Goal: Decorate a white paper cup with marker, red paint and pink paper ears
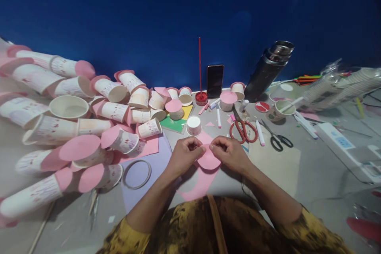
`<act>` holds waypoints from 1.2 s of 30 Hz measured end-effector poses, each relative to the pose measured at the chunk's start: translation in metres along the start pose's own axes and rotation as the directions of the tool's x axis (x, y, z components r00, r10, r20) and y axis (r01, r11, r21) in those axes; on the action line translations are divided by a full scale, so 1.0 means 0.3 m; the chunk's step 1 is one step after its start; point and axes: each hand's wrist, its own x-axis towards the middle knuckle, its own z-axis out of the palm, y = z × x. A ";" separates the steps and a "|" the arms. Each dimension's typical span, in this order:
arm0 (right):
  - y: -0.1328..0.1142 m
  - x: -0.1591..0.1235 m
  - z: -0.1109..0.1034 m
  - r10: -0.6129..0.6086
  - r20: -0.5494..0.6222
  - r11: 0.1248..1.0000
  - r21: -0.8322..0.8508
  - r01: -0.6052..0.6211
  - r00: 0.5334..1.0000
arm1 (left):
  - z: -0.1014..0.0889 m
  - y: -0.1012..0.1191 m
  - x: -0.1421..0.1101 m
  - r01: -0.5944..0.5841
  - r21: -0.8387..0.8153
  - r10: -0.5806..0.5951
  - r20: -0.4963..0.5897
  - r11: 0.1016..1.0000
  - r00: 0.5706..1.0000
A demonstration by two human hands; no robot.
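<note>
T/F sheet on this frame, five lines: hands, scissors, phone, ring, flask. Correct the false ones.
1. The left hand and right hand both hold the pink disc. True.
2. The red-handled scissors lie nearer the left hand. False: the red-handled scissors lie nearer the right hand.
3. The phone shows a dark screen. True.
4. The gray ring lies on the green sheet. False: the gray ring lies on the purple sheet.
5. The dark flask is right of the phone. True.

The head-worn camera looks forward and down across the table (321, 192).
</note>
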 end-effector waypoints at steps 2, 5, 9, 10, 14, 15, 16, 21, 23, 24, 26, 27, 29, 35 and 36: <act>-0.004 0.001 -0.002 0.009 -0.012 1.000 0.014 -0.009 1.000 | -0.002 0.008 -0.001 0.001 -0.011 -0.001 0.008 1.000 1.000; -0.008 0.001 -0.004 0.012 -0.020 1.000 0.027 -0.012 1.000 | -0.004 0.015 -0.003 0.006 -0.012 -0.006 0.027 1.000 1.000; -0.006 -0.001 -0.003 0.018 0.000 1.000 0.010 -0.018 1.000 | -0.001 0.008 -0.003 0.004 0.005 -0.005 0.043 1.000 0.999; -0.005 -0.002 -0.002 0.017 0.003 1.000 0.007 -0.017 1.000 | 0.000 0.004 -0.003 0.001 0.013 -0.002 0.043 1.000 0.999; 0.002 -0.003 0.002 0.017 -0.005 1.000 0.000 -0.017 1.000 | -0.001 -0.012 -0.001 -0.003 0.051 0.001 0.040 0.999 0.999; 0.003 -0.003 0.003 0.017 -0.005 1.000 -0.004 -0.017 1.000 | -0.002 -0.015 0.000 -0.006 0.062 0.003 0.039 0.998 0.999; 0.005 -0.003 0.004 0.018 -0.004 1.000 -0.008 -0.018 1.000 | -0.003 -0.017 0.000 -0.009 0.070 0.006 0.039 0.997 0.999; 0.005 -0.003 0.004 0.022 0.006 1.000 -0.013 -0.022 1.000 | -0.010 -0.017 0.002 -0.009 0.097 0.005 0.045 0.995 0.999; 0.003 -0.003 0.003 0.022 0.013 1.000 -0.015 -0.021 1.000 | -0.011 -0.013 0.001 -0.002 0.102 -0.003 0.045 0.995 0.999; 0.002 -0.003 0.003 0.021 0.016 1.000 -0.016 -0.021 1.000 | -0.012 -0.012 0.001 0.001 0.104 -0.006 0.046 0.995 0.999; 0.002 -0.004 0.002 0.021 0.019 1.000 -0.020 -0.020 1.000 | -0.013 -0.009 0.000 0.006 0.111 -0.012 0.053 0.994 0.999; 0.002 -0.004 0.002 0.021 0.022 1.000 -0.022 -0.021 1.000 | -0.014 -0.007 0.000 0.007 0.113 -0.013 0.055 0.994 0.998; 0.003 -0.005 0.002 0.022 0.026 0.999 -0.024 -0.021 0.999 | -0.014 -0.005 -0.002 0.007 0.113 -0.013 0.059 0.994 0.998; 0.004 -0.007 0.003 0.018 0.038 1.000 -0.025 -0.017 0.999 | -0.016 0.003 -0.004 0.011 0.120 -0.019 0.061 0.993 0.998; 0.004 -0.007 0.004 0.020 0.039 1.000 -0.024 -0.019 0.999 | -0.016 0.003 -0.004 0.012 0.130 -0.020 0.061 0.991 0.998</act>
